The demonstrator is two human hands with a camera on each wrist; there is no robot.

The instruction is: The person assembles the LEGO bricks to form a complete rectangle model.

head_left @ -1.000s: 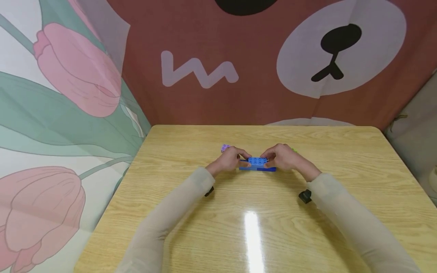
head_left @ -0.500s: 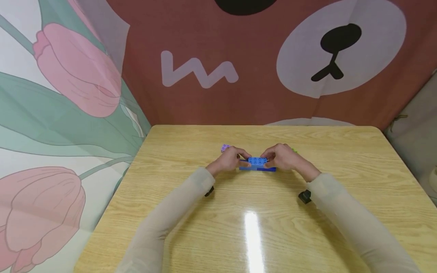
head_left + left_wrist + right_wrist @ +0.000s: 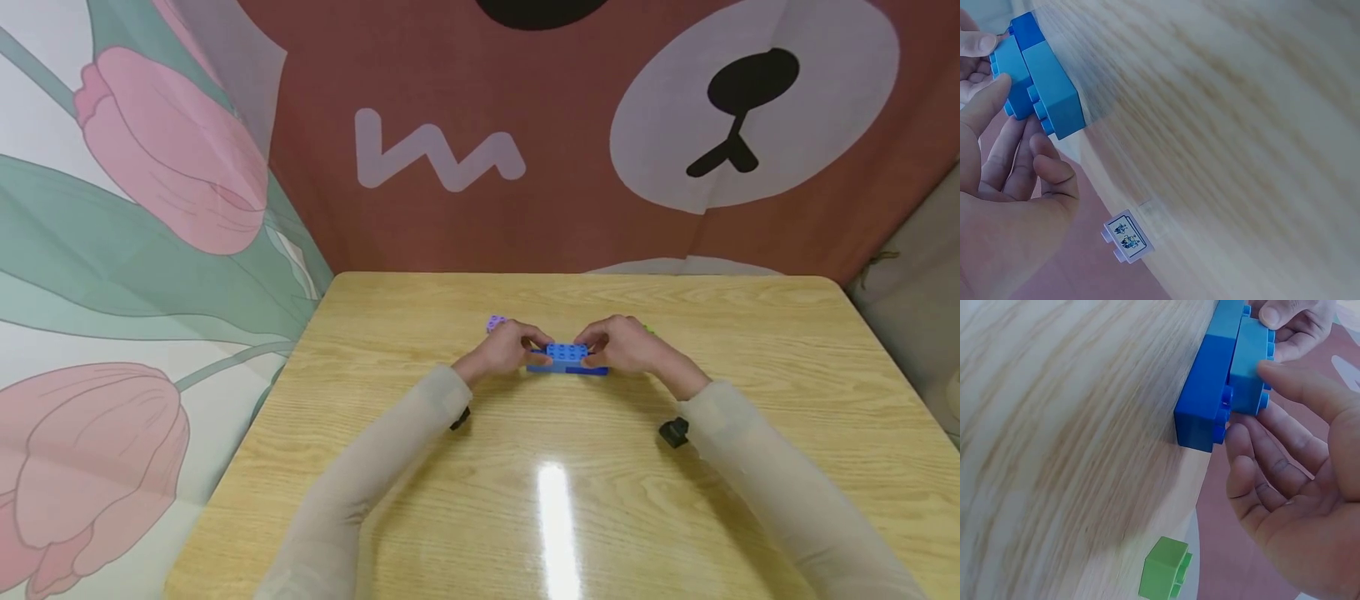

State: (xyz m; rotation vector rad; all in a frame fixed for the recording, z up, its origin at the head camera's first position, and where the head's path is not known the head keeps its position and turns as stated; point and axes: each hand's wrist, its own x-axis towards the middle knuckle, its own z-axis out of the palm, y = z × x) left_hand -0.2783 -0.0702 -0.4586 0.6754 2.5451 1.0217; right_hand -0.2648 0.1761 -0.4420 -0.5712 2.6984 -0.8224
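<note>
Toward the far side of the table (image 3: 480,517), a top light-blue brick (image 3: 567,352) sits across a lower light-blue brick (image 3: 1057,87) and a dark-blue brick (image 3: 1205,387), laid end to end. The left hand (image 3: 504,348) and right hand (image 3: 628,345) pinch its opposite ends, each grip narrowed to its thickness. Near them stand a lilac brick (image 3: 1127,237) (picture on its side) and a green brick (image 3: 1162,569).
</note>
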